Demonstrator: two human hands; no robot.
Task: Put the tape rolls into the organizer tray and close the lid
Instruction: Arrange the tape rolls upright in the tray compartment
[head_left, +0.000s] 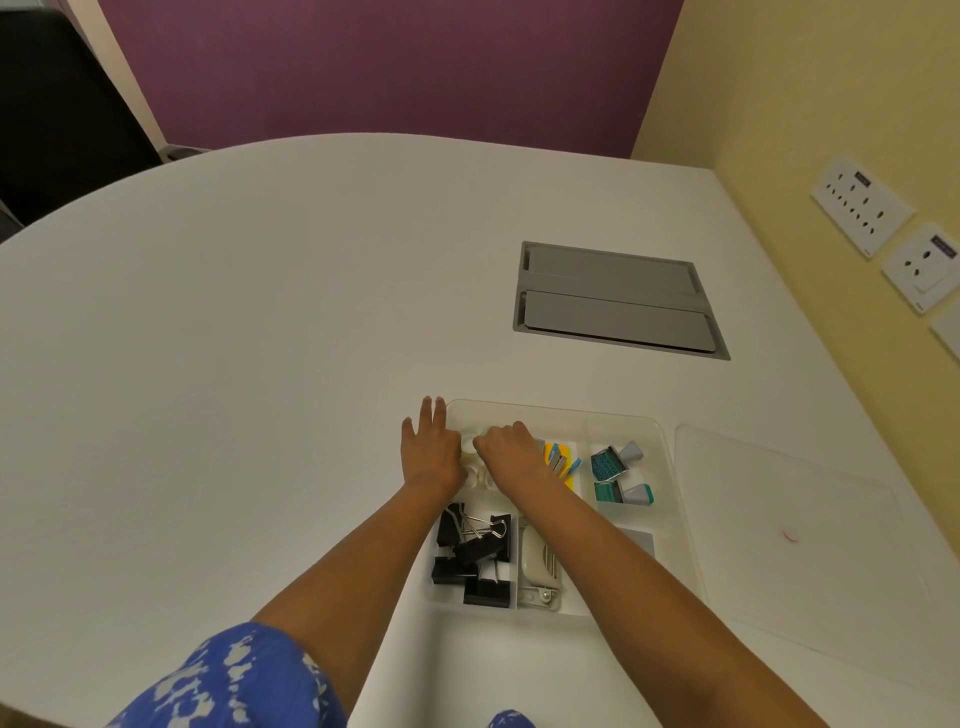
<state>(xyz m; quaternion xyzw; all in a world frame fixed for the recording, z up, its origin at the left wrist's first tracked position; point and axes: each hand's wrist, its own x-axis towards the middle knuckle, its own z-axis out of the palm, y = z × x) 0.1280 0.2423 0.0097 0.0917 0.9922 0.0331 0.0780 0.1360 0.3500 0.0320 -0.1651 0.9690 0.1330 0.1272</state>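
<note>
Both hands are at the 10 o'clock corner compartment of the clear plastic organizer tray (670, 467): left hand (431, 452) spread flat on its rim, right hand (506, 449) curled over small whitish tape rolls (475, 475), grip unclear. Looks like stowing's nearly done; next, grab the clear flat lid (810, 545) lying on the white bench (260, 364) at 3 o'clock.

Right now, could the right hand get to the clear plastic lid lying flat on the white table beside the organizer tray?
Probably yes. The clear plastic lid lies flat just right of the clear compartment organizer tray, with nothing on or around it. The right hand is busy in the tray's far-left compartment, so it would only need to swing rightward.
</note>
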